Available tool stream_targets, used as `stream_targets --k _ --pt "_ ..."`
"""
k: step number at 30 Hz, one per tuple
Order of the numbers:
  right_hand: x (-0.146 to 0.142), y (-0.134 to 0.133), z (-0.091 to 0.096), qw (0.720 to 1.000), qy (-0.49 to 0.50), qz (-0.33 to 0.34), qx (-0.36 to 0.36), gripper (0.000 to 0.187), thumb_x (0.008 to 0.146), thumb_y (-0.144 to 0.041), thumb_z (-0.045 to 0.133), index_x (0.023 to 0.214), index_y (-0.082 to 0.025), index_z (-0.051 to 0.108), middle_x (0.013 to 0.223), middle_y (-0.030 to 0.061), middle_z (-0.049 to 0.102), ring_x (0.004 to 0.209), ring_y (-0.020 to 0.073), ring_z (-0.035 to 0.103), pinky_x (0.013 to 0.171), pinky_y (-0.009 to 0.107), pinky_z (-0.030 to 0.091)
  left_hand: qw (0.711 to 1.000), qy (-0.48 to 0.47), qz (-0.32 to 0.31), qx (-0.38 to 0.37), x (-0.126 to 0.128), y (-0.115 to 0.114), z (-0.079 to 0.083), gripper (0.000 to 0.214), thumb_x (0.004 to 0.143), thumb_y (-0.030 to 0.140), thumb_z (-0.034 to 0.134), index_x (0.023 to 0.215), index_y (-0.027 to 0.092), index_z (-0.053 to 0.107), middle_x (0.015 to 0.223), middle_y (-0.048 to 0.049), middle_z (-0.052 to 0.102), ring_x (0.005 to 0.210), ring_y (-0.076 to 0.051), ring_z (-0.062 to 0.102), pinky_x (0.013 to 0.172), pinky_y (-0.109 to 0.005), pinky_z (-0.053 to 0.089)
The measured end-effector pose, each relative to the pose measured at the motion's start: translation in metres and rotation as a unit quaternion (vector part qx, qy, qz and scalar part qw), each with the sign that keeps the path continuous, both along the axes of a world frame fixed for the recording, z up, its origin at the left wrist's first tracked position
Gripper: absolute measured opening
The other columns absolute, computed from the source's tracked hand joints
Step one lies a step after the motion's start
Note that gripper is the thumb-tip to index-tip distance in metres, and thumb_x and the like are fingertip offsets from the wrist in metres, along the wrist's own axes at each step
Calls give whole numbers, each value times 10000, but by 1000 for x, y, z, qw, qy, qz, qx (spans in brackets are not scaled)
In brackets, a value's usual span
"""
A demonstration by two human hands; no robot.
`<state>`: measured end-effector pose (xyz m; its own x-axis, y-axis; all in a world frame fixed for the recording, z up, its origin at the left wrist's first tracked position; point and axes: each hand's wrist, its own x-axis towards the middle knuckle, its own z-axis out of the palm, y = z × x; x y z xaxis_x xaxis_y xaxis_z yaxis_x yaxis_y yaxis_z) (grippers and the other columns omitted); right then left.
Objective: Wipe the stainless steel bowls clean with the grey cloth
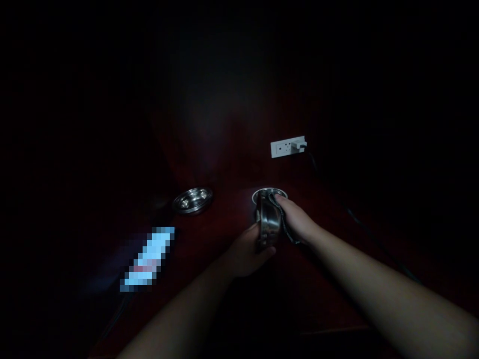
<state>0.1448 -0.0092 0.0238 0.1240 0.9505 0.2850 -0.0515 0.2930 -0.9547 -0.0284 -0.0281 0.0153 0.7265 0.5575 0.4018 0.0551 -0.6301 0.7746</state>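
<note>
The scene is very dark. My left hand [245, 254] grips a small steel bowl [268, 227] tilted on its edge, fingers curled round its lower rim. My right hand [295, 217] presses a dark cloth [281, 215] against the bowl's upper right side, its fingers closed on the cloth. Directly behind the held bowl, another steel bowl [269, 193] rests on the dark red table [224, 164]. A third steel bowl [192, 199] lies to the left on the table.
A white power strip [286, 147] with a plug in it lies further back, its dark cable [359, 219] running down the right side. A lit, blurred-out phone screen [147, 259] glows at the lower left. Everything else is in darkness.
</note>
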Motion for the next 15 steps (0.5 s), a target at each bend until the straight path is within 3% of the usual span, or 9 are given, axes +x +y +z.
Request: stream_targets --k 4,7,11,15 --pt "-2 -6 2 999 42 11 -3 278 784 -379 538 1006 -238 628 978 6 674 955 229 591 888 366 407 997 -42 13 -58 1 0 -3 420 817 271 600 1209 156 504 1234 -114 574 1114 -235 549 975 -393 408" --pt "1 -11 6 996 20 48 69 316 723 -224 505 1025 -248 595 961 -2 655 873 215 584 814 364 428 992 -73 17 -105 1 1 -6 432 811 294 612 1203 152 496 1185 -113 602 1082 -236 565 943 -395 425" --pt "4 -17 12 979 -17 93 182 377 661 -136 479 1008 -241 583 1154 21 615 1085 244 535 925 398 385 988 -86 0 -130 1 0 -7 402 802 303 622 1159 144 525 1139 -105 618 1042 -229 576 918 -386 437" --pt "5 -22 16 960 -52 119 249 265 740 -181 499 973 -225 616 1235 54 597 1209 277 475 1016 452 321 990 -77 21 -113 3 -3 -5 378 790 314 632 1122 150 555 1123 -95 623 1014 -226 577 886 -367 443"
